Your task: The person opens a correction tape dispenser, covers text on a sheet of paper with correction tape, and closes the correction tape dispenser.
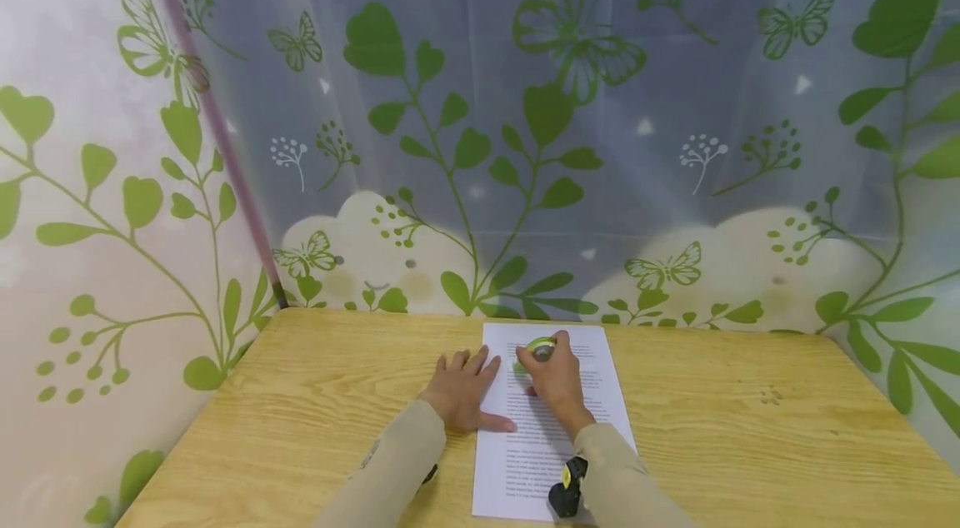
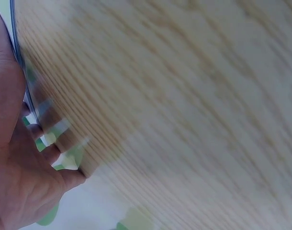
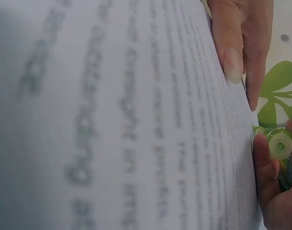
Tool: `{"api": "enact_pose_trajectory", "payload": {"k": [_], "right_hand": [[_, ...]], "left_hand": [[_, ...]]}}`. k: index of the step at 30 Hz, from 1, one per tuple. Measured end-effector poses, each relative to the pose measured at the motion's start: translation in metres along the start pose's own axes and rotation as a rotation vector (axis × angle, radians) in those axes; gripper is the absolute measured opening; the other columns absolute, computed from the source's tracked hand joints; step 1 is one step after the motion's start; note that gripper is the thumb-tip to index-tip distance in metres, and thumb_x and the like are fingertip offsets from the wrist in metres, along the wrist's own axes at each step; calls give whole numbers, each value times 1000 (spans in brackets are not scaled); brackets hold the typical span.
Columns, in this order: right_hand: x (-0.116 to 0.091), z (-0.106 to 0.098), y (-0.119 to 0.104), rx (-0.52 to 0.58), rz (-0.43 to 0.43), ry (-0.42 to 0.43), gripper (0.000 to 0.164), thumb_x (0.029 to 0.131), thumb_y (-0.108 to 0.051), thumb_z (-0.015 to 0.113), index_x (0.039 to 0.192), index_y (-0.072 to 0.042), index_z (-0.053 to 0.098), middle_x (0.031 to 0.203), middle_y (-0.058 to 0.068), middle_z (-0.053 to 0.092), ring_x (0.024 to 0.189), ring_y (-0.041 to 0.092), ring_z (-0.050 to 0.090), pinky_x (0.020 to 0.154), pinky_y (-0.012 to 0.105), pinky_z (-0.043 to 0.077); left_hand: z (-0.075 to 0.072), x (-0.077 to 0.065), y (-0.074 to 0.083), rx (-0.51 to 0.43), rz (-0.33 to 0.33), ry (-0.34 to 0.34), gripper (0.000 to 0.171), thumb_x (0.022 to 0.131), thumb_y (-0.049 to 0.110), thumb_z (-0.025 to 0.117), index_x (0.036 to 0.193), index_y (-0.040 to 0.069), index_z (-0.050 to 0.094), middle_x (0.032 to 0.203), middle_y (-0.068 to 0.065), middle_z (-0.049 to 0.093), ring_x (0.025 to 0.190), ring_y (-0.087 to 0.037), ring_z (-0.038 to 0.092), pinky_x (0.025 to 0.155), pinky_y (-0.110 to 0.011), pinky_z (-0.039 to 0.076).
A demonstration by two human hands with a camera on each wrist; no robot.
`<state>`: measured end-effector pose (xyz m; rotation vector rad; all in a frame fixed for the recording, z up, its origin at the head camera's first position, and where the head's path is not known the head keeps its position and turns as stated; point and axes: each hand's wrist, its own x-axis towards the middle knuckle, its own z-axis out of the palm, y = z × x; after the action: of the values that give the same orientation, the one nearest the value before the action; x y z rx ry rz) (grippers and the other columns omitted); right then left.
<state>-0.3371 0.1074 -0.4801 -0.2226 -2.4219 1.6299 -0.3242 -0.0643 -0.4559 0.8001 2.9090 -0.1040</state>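
Observation:
A printed sheet of paper (image 1: 491, 478) lies lengthwise on the wooden table. My left hand (image 1: 465, 391) rests spread at the sheet's left edge, its thumb reaching onto the print; the left wrist view shows this hand (image 2: 21, 167) at its left side. In my right hand (image 1: 561, 385) is a green correction tape (image 1: 542, 351), pinched between thumb and fingers over the upper lines of text. Seen from the right wrist, the green see-through case (image 3: 281, 146) with its pale round reel sits close over the paper, partly hidden by the fingers.
The wooden table (image 1: 750, 428) reaches back to a hanging curtain (image 1: 420, 203) printed with leaves and butterflies. Another light printed curtain (image 1: 97, 261) hangs along the left side. A black wrist device (image 1: 567, 495) on the right arm overlaps the sheet's lower part.

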Motion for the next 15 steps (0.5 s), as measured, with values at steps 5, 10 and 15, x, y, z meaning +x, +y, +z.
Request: {"api": "enact_pose_trajectory", "payload": {"k": [5,10,15], "right_hand": [[0,-4,1,-4,-14,2,45,84,-23,74,107,-3,40,91,20,60,41,16,58,42,30,51],[0,-8,1,-10,3,-23,46,86,-25,72,110,-4,39,92,19,60,42,16,58,43,30,51],[-1,-10,1,-14,4,-41,47,86,-25,72,111,-3,39,92,18,59,46,16,59,44,30,51]], "left_hand": [[1,1,-1,-4,-1,3,107,72,86,44,152,17,27,156,-9,23,136,-34,28,104,-59,27],[1,0,0,4,-1,5,107,72,85,44,152,17,27,156,-9,23,136,-35,28,103,-59,27],[0,0,0,3,-3,1,106,72,85,44,152,17,27,156,-9,23,137,-35,28,104,-59,27]]}}
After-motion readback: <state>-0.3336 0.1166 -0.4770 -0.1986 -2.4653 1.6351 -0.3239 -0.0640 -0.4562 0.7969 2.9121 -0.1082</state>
